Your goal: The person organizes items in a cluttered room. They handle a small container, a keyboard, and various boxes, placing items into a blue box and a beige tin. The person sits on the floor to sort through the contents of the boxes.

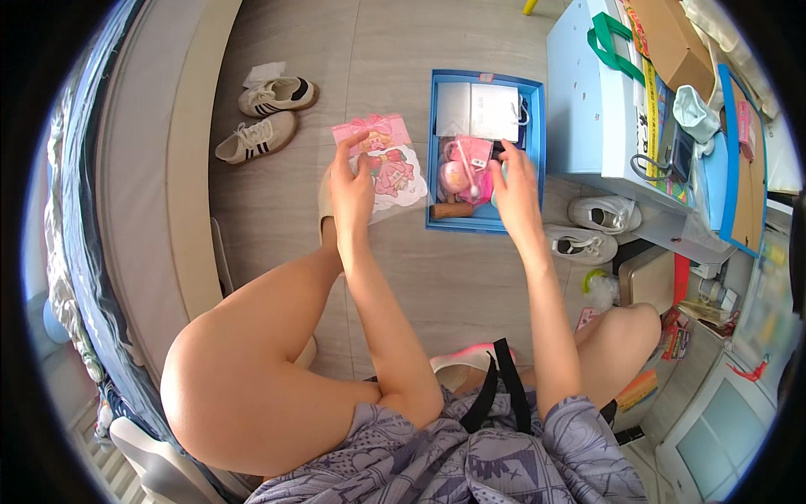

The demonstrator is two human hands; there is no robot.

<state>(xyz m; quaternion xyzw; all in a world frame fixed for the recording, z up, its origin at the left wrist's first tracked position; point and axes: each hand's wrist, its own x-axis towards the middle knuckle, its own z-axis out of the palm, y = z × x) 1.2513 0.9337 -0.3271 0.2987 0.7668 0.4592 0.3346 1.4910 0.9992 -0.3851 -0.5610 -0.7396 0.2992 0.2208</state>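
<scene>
My left hand grips a clear plastic packet by its left side, thumb and fingers over the front. Inside the packet are a pink card with a printed bow and a white cut-out picture of a pink character. To the right, a shallow blue box stands on the floor. My right hand reaches over its right side, with a sliver of something teal beside the fingers; whether it is held cannot be told. The box contains a white paper bag, pink packaged items and a brown cylindrical object.
Striped sneakers lie at the left beside a pale bed base. White shoes sit right of the blue box. A light-blue cabinet loaded with boxes stands at the right. My bent legs flank the floor space.
</scene>
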